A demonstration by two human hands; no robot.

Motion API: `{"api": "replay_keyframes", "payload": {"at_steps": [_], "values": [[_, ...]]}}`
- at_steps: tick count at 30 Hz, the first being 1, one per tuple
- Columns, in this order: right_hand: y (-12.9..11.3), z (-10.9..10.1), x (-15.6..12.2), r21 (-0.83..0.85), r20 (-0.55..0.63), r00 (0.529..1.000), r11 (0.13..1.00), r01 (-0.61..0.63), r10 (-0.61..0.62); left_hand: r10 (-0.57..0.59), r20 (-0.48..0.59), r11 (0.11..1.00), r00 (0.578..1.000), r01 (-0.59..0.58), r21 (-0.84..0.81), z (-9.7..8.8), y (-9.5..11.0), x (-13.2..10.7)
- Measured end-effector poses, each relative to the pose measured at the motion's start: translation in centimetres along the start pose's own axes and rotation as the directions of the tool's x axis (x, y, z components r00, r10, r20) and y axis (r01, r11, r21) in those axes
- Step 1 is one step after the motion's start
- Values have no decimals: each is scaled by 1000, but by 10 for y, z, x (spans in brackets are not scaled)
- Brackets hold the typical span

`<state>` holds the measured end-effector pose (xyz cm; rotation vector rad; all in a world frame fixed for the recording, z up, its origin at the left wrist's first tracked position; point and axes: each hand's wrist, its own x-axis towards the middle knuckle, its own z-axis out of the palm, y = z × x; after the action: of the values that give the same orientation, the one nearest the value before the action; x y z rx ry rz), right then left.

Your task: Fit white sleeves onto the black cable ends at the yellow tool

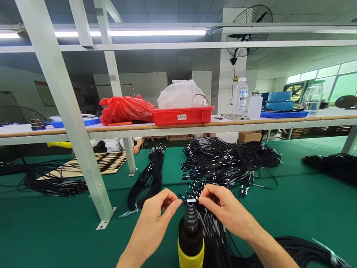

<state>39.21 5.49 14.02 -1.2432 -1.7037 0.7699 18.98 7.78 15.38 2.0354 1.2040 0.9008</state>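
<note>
A: Where was the piece being worked on?

B: The thin black lead (197, 200) was right above the gun (191, 256), with its white sleeve (191, 200) lying level across the nozzle (191, 220). Whether the sleeve touched the rim or sat just clear of it could not be told.

A: How was it held?

B: By both hands. The left hand (156, 219) pinched one end between thumb and finger, on the gun's left, and the right hand (231, 215) pinched the other end likewise, on the gun's right. The gun stood upright, with neither hand on it.

A: Which step did that look like?

B: Probably warming the sleeve, since the tool looked like a heat gun pointing up. Nothing showed whether it was blowing.

A: And what did the next move call for?

B: A steady, level lead, most likely, perhaps with a small roll so every side of the sleeve faced the nozzle. The fingertips needed to stay out to either side of the gun's mouth, because the gap was slight.

A: What lay about?

B: A bunch (215, 235) of leads ran along the gun's right side. A heap (227, 159) lay beyond the gun to the right, and a looped bundle (155, 169) beyond it to the left, all on the green table (60, 248).
</note>
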Motion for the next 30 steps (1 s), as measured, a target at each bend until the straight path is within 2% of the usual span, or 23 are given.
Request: {"api": "replay_keyframes", "payload": {"at_steps": [9, 16, 24, 30], "values": [[0, 2, 2, 30, -17, 1000, 1000, 5, -4, 68, -44, 997, 997, -69, -26, -1, 0, -1], [-1, 4, 1, 26, -22, 1000, 1000, 12, -12, -16, -1, 997, 1000, 16, 79, -1, 0, -1], [-2, 2, 1, 29, -13, 1000, 1000, 8, -7, 43, 22, 996, 999, -44, 71, -3, 2, -3], [-3, 3, 1, 22, -21, 1000, 1000, 7, -6, 85, -10, 994, 996, -84, 64, -4, 1, -1]]}}
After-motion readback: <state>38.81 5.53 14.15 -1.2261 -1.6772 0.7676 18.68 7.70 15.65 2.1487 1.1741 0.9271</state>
